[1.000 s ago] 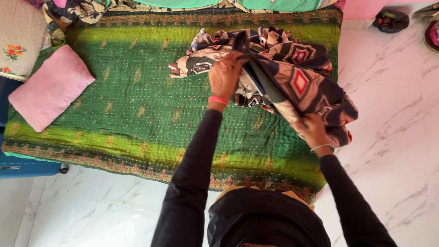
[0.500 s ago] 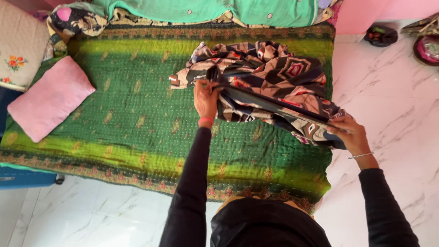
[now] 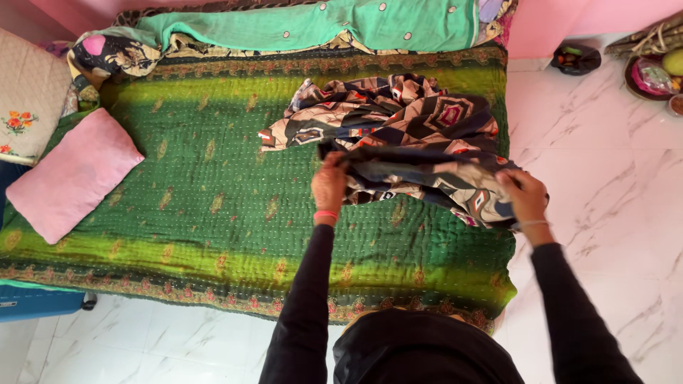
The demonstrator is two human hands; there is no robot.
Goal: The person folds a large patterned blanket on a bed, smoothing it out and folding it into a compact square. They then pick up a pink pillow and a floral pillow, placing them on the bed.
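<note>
A: From the head view, how are the hands placed?

B: Both arms reach forward in black sleeves. The left hand [image 3: 329, 186], a pink band at its wrist, is closed around one end of a folded edge of the patterned cloth [image 3: 398, 135]. The right hand [image 3: 524, 197], with a thin bangle, grips the other end, fingers curled over the fabric. The edge runs nearly level between them, just above the bed.

A: And the cloth itself?

B: Soft and crumpled, printed in dark blue, beige and red diamonds. The rest lies heaped on the green quilted bedspread [image 3: 213, 185], which has fine stitching and a patterned border.

A: What else is there?

B: A pink cushion [image 3: 71, 174] at the left, a teal cloth [image 3: 320, 25] along the far edge, white marble floor [image 3: 612, 178] to the right.
</note>
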